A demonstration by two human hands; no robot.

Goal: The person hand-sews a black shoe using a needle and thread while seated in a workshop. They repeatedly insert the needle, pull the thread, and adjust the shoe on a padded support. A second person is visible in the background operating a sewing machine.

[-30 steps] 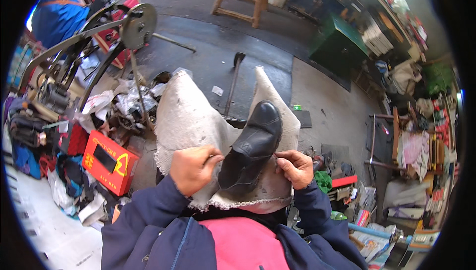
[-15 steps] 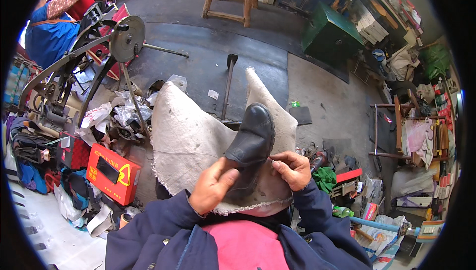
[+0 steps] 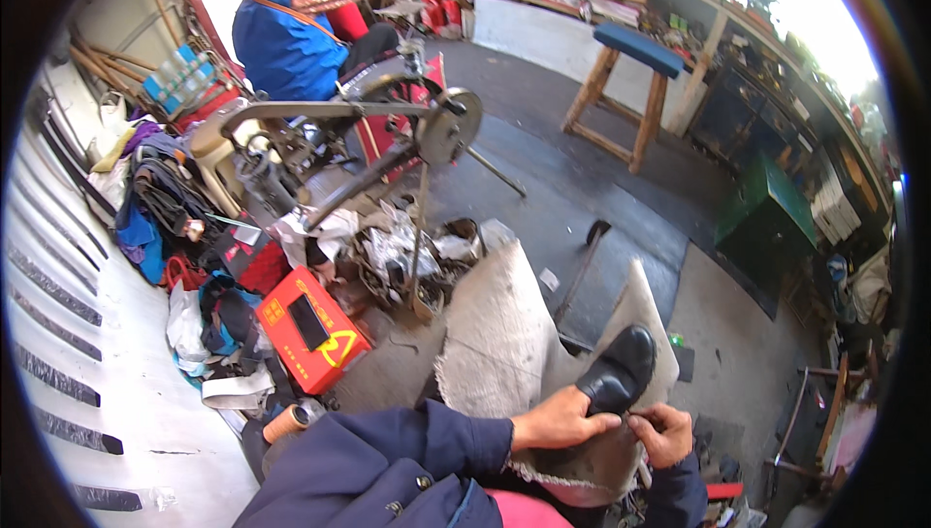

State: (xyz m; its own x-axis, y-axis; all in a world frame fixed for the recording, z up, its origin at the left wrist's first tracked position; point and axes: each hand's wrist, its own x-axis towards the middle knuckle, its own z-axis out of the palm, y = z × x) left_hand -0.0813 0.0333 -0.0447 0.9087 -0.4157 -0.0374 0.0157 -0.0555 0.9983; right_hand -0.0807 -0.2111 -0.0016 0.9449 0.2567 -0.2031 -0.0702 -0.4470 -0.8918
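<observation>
A black leather boot lies on the pale, frayed cloth spread over my lap, its rounded end pointing away from me. My left hand grips the boot's near part, thumb along my side of it, the other fingers partly hidden against the leather. Beside the boot's right edge, my right hand is closed in a pinch, thumb against forefinger. Whatever sits between those fingertips is too small to make out.
A red box with a dark phone on it stands at left among bags and scraps. Beyond is a hand-wheel machine. A person in blue sits behind it. A wooden stool and green cabinet stand farther off.
The view has swung left, so the boot and hands appear farther right. My left hand has come onto the boot and closed on it. My right hand remains pinched by the boot's edge.
</observation>
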